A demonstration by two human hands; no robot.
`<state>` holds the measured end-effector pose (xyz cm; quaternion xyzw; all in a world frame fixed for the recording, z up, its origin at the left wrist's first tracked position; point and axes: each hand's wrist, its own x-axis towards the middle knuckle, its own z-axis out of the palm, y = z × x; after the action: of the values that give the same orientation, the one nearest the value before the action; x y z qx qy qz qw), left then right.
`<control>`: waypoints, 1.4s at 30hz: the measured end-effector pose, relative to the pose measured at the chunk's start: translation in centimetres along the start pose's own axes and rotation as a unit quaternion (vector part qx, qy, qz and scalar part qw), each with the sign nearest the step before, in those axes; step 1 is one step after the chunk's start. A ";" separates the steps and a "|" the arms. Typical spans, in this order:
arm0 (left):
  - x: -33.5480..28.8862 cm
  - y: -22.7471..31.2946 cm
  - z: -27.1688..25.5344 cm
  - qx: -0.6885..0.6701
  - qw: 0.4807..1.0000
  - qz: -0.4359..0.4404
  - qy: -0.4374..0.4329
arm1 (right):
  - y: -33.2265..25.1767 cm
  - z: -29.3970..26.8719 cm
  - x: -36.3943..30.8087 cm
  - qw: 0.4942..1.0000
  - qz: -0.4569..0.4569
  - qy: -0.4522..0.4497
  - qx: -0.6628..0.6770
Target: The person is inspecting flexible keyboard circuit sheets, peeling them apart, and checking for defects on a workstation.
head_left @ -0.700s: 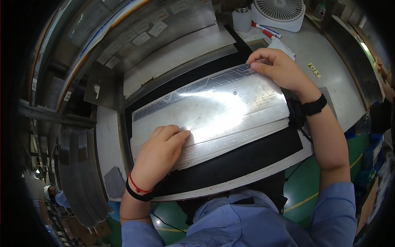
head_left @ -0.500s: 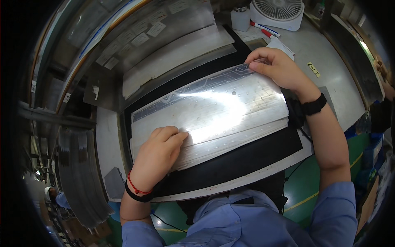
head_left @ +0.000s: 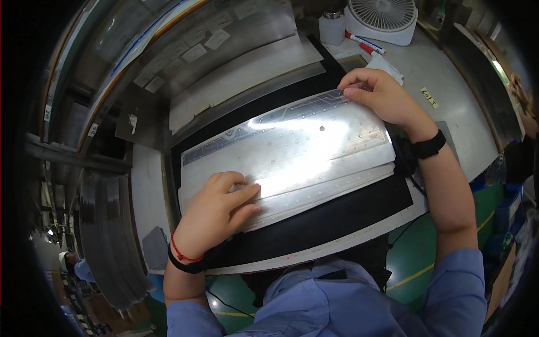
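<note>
A stack of thin, shiny metal sheets with small round dots lies on a black mat in front of me. Along the far edge of the top sheet runs a grey band with fine line patterns. My right hand pinches that sheet's far right corner between thumb and fingers. My left hand rests on the near left part of the stack, fingers apart and thumb near the layered front edges. Glare hides part of the surface.
Behind the mat a larger metal sheet leans near a panel with paper labels. Back right are a white fan, a bottle and red markers. A metal rack stands at left.
My left hand's fingers have spread, and its thumb has come into view at the front of the stack. The right hand keeps its pinch at the corner, almost unmoved.
</note>
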<state>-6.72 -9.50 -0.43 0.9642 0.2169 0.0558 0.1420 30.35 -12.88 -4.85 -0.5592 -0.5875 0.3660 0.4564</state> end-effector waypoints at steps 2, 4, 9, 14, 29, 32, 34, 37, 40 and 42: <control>-0.6 -0.5 -0.8 -0.067 0.997 -0.013 0.039 | 0.0 0.1 -0.1 1.000 -0.004 0.001 0.005; -1.0 -1.3 -2.0 -0.170 0.976 -0.066 0.119 | -0.1 0.1 0.0 1.000 -0.009 0.001 0.002; -3.7 -8.8 -3.4 -0.292 0.912 -0.156 0.243 | -0.5 0.0 -0.2 1.000 -0.005 0.029 -0.010; -3.5 -14.9 -1.9 -0.261 0.859 -0.272 0.347 | -0.7 0.4 0.0 0.999 -0.001 0.051 -0.011; -3.7 -17.6 -0.2 -0.540 0.786 -0.251 0.168 | 0.5 0.4 0.3 0.993 0.020 0.106 0.052; -3.7 -17.9 -0.1 -0.538 0.791 -0.251 0.146 | 0.8 0.2 0.2 0.991 0.020 0.112 0.066; -3.5 -18.3 0.3 -0.517 0.807 -0.241 0.153 | 0.9 0.1 0.3 0.991 0.019 0.107 0.077; -3.5 -18.4 0.2 -0.551 0.777 -0.257 0.162 | 0.7 0.2 0.2 0.994 0.022 0.085 0.070; -3.8 -20.0 0.5 -0.583 0.751 -0.241 0.196 | -0.3 0.7 0.0 0.993 0.034 0.088 0.068; -4.0 -20.7 0.8 -0.605 0.722 -0.247 0.227 | -0.3 0.7 0.0 0.991 0.058 0.083 0.088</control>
<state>-18.53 6.44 -7.51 0.5445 0.3933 0.3548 0.6504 29.55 -12.82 -4.82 -0.5785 -0.4798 0.3944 0.5287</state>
